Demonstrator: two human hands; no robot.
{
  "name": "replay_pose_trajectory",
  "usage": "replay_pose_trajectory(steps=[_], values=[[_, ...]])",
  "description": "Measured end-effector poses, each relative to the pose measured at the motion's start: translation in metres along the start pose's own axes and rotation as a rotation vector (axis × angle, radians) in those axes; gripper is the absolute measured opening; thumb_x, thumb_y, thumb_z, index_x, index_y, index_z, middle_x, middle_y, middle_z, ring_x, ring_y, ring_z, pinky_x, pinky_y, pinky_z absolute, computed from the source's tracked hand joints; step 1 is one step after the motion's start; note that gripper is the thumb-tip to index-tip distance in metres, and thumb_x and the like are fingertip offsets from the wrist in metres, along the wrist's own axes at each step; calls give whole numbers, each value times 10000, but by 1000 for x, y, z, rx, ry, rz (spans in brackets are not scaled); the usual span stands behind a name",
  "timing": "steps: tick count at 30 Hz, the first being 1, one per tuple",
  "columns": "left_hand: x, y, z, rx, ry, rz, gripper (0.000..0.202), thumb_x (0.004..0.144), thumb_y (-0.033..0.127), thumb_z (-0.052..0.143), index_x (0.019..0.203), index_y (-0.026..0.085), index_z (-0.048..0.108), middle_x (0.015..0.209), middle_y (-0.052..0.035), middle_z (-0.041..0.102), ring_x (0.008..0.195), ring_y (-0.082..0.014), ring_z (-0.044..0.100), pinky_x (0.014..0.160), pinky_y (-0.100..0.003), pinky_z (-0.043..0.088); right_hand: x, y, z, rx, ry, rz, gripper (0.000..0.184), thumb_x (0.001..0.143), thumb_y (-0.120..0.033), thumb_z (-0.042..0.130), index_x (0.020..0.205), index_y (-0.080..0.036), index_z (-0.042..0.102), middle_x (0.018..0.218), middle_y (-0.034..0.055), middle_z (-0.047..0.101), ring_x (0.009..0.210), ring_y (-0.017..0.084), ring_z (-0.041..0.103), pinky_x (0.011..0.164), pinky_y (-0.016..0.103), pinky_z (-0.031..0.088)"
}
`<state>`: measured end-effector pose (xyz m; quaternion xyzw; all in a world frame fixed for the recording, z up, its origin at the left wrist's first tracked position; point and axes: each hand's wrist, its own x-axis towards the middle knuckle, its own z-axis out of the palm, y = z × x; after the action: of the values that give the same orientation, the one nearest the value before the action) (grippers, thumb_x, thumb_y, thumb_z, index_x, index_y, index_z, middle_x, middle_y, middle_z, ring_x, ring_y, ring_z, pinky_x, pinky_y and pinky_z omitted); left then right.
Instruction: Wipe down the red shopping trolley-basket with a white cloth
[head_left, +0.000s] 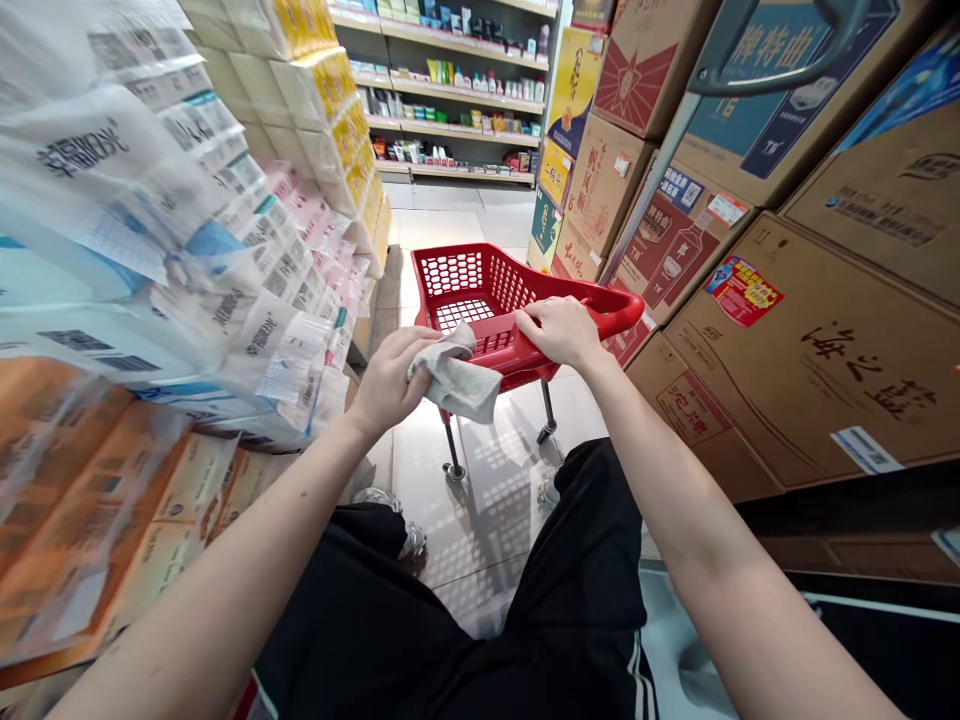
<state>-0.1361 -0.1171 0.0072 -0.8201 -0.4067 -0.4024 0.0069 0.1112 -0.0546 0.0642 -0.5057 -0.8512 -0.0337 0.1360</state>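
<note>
In front of my knees stands a small red shopping cart with a perforated basket and thin dark legs on casters. My left hand is closed around a pale grey cloth, which hangs over the near left edge of the cart. My right hand rests on the cart's near red rim, its fingers curled over the edge. Through the basket's holes I see the light floor, and nothing lies in its visible part. The fingertips of my right hand are partly hidden behind the rim.
Bagged tissue packs pile up close on my left, with orange packs lower down. Stacked cartons wall the right side, a metal trolley handle before them. Shelves of toiletries stand beyond the tiled aisle.
</note>
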Motion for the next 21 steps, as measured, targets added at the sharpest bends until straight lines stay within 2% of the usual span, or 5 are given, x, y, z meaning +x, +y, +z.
replay_pose_trajectory(steps=[3, 5, 9, 15, 21], values=[[-6, -3, 0, -11, 48, -85, 417, 923, 376, 252, 1116, 172, 560, 1172, -115, 577, 1121, -218, 511, 969, -390, 403, 1, 0, 1, 2, 12, 2, 502, 948, -424, 270, 796, -183, 683, 851, 67, 680, 831, 206, 572, 785, 319, 298], [-2, 1, 1, 16, 42, -105, 390, 923, 358, 263, 1054, 179, 584, 1111, -104, 602, 1083, -215, 529, 953, -382, 411, 2, 0, 2, 3, 19, 11, 497, 945, -421, 278, 785, -180, 682, 851, 71, 681, 822, 205, 573, 778, 316, 300], [15, 13, -2, 156, -102, -70, 356, 912, 344, 300, 873, 186, 616, 927, -87, 645, 965, -219, 566, 901, -379, 425, 5, 2, 4, 7, 30, 45, 484, 939, -410, 284, 780, -186, 682, 849, 69, 686, 805, 202, 575, 764, 310, 302], [39, 31, -3, 350, -298, 16, 395, 906, 336, 290, 755, 164, 612, 802, -80, 657, 820, -209, 587, 813, -358, 420, 14, 2, 8, 0, 0, 152, 446, 918, -379, 317, 780, -186, 695, 852, 92, 695, 814, 216, 585, 759, 317, 296], [47, 19, -2, 193, -358, -117, 410, 893, 394, 306, 677, 173, 576, 736, -52, 642, 696, -167, 566, 615, -282, 382, 10, 1, 5, 6, 11, 122, 492, 923, -406, 302, 728, -183, 695, 780, 79, 689, 757, 196, 581, 744, 307, 301]])
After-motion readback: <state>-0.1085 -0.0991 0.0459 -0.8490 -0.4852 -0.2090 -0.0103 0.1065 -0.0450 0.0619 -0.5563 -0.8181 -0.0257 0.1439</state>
